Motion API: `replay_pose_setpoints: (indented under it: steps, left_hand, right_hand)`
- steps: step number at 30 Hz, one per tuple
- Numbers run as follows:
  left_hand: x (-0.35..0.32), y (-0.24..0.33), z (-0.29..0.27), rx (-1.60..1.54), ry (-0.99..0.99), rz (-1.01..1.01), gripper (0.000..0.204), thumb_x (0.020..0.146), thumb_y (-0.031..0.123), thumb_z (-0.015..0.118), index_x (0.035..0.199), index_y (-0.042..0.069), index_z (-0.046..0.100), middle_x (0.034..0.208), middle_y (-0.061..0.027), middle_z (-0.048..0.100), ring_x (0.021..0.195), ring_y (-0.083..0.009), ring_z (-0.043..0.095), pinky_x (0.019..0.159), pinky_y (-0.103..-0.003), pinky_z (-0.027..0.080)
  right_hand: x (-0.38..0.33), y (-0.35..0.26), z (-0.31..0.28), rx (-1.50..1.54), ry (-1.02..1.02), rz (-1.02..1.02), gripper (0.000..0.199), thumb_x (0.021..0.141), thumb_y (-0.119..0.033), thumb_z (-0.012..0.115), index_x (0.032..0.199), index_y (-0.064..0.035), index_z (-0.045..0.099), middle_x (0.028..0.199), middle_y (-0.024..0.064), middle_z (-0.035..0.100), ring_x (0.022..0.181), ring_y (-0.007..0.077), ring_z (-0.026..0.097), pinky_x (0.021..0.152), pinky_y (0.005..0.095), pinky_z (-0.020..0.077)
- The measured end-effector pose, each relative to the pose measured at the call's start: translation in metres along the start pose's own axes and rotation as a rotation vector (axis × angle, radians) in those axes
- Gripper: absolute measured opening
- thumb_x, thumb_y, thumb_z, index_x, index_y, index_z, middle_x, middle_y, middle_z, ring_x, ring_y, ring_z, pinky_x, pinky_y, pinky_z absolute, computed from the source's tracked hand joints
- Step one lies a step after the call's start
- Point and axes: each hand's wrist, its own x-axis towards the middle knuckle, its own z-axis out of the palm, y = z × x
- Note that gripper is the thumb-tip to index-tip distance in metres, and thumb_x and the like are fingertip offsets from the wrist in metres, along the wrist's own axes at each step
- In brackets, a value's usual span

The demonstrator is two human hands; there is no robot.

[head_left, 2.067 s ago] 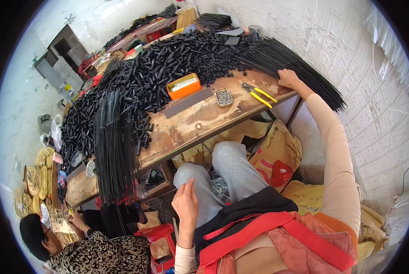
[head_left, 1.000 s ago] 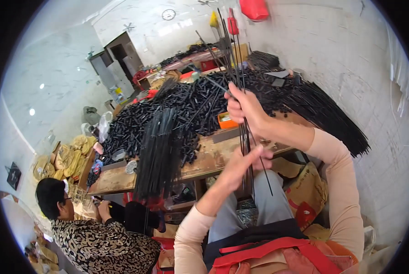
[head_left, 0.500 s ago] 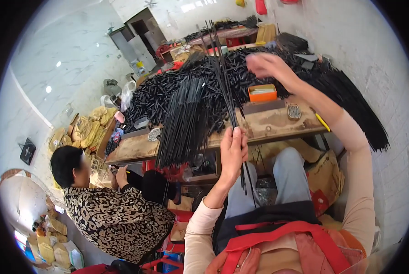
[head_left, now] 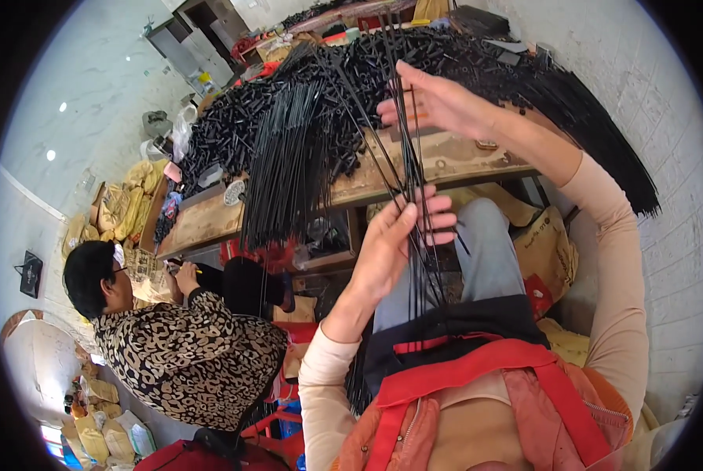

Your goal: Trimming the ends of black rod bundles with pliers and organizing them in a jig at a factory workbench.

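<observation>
Long thin black rods (head_left: pixel 411 161) stand loosely fanned in front of me, their lower ends above my lap. My left hand (head_left: pixel 391 239) cradles them loosely between the thumb and partly spread fingers, palm turned up. Higher up, my right hand (head_left: pixel 453 106) is open with its fingers stretched out, behind and beside the rods' upper part. Whether it touches them I cannot tell. Behind the rods, a big heap of short black tube-like pieces (head_left: pixel 226 129) covers much of the wooden table (head_left: pixel 202 235).
A thick bundle of black rods (head_left: pixel 281 173) overhangs the table's near edge. More long rods (head_left: pixel 602 141) lie at the right by the wall. A co-worker in a patterned top (head_left: pixel 194 353) sits at my left. Yellow sacks (head_left: pixel 128 200) are piled beyond the table's left end.
My right hand has come left and opened beside the rods. My left hand has loosened its fingers, and the rods have dropped lower and spread apart. The whole view has shifted slightly.
</observation>
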Motion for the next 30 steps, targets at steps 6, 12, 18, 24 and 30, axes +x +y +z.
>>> replay_pose_setpoints:
  steps: [6,12,18,24,30]
  left_hand:
    - [-0.006,-0.021,0.006,-0.042,-0.058,-0.052,0.044,0.102,0.023,0.047,0.139,0.0,0.038,0.12,-0.0174,0.059,0.099,-0.0261,0.064,0.087,-0.042,0.055]
    - [0.01,-0.015,0.004,0.026,-0.062,-0.037,0.037,0.104,0.019,0.043,0.135,0.0,0.042,0.114,-0.0149,0.061,0.095,-0.0219,0.064,0.082,-0.035,0.056]
    - [0.012,-0.011,0.002,0.02,0.045,-0.026,0.033,0.105,0.028,0.041,0.122,0.002,0.051,0.07,0.0039,0.038,0.05,-0.005,0.028,0.047,-0.022,0.024]
    - [0.015,0.003,-0.007,-0.026,-0.05,-0.039,0.039,0.105,0.034,0.041,0.122,0.001,0.05,0.07,0.0024,0.042,0.049,-0.006,0.032,0.044,-0.022,0.027]
    - [-0.001,0.0,0.001,0.099,0.024,-0.119,0.04,0.104,0.037,0.042,0.117,0.001,0.054,0.066,0.0004,0.045,0.049,-0.0079,0.037,0.045,-0.024,0.03]
  right_hand:
    - [-0.027,0.012,-0.001,-0.109,-0.005,0.026,0.06,0.095,-0.054,0.054,0.127,-0.0035,0.05,0.118,0.0125,0.062,0.108,0.021,0.061,0.094,0.0358,0.0468]
    - [-0.015,0.008,-0.013,-0.178,-0.002,0.03,0.044,0.095,-0.041,0.058,0.12,-0.0045,0.059,0.113,0.0084,0.064,0.101,0.0164,0.062,0.089,0.0321,0.0473]
    - [-0.011,-0.007,-0.023,-0.02,-0.27,-0.005,0.041,0.097,-0.029,0.056,0.126,-0.0012,0.055,0.114,0.0078,0.064,0.094,0.0132,0.061,0.08,0.0258,0.0476]
    - [-0.017,0.003,-0.023,0.05,-0.259,-0.072,0.034,0.098,-0.02,0.055,0.129,-0.004,0.055,0.112,0.0067,0.065,0.091,0.0101,0.061,0.078,0.0268,0.0498]
    - [0.009,-0.03,-0.042,-0.117,0.004,-0.332,0.024,0.099,-0.028,0.055,0.1,-0.0054,0.063,0.089,-0.0017,0.065,0.069,0.0043,0.056,0.062,0.0186,0.0464]
